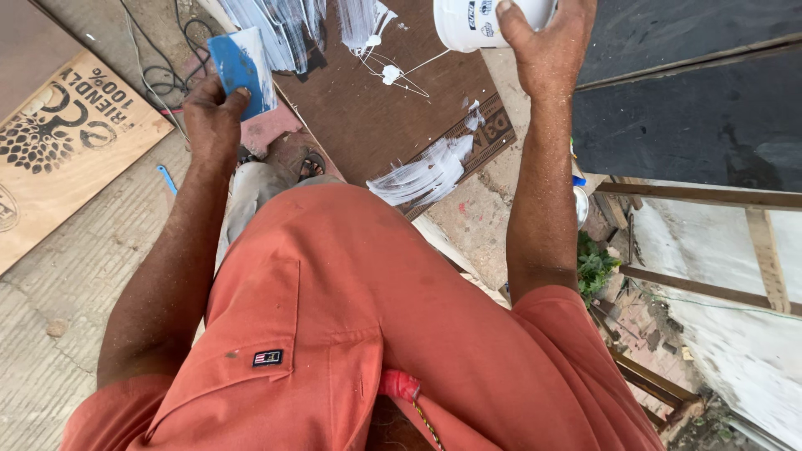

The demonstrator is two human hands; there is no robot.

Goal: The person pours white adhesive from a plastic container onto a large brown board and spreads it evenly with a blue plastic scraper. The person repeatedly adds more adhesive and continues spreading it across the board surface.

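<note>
**A:** What do we see in each hand?

**B:** Our left hand, at ten o'clock in the head view, pinches a blue scraper between thumb and fingers, its blade smeared white. Our right hand, at one o'clock, is wrapped around a white tub, thumb across its wall; the tub's top runs out of the picture.

**A:** And the work surface?

**B:** A brown board lies at twelve o'clock, between the two hands. White paste streaks mark its near corner, broader strokes lie at its far edge, and thin dribbles trail below the tub.

**A:** How do we judge the step is done well?

**B:** We judge that paste is going from tub to board for spreading. We would keep the tub low and over the board so drips land on the wood, not on the concrete floor. We would hold the scraper at a shallow tilt and pull long overlapping strokes, since the present streaks look ridged and uneven.

**A:** Anything to mind nearby?

**B:** Black cables lie at eleven o'clock, near the scraper, and a printed plywood sheet rests at nine o'clock. We would keep wet paste off both.
</note>
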